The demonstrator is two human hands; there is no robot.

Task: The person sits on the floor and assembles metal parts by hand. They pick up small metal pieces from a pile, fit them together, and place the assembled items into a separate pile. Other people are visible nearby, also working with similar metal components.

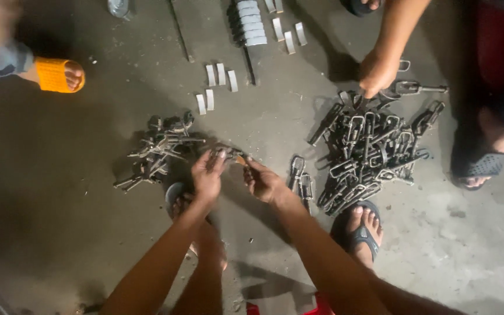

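So I've got a small metal clip (228,153) pinched between both hands just above the floor (59,204), long axis roughly left-right. Left hand (207,174) has its grip clamped on the clip, fingers pointing up-frame; right hand (262,181) is closed on the other end. Big pile of clips (368,154) sits to my right

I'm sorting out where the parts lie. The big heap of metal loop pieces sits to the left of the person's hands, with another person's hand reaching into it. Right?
Not quite: the head view shows the big heap of metal loop pieces to the right of the person's hands. Another person's hand does reach into it.
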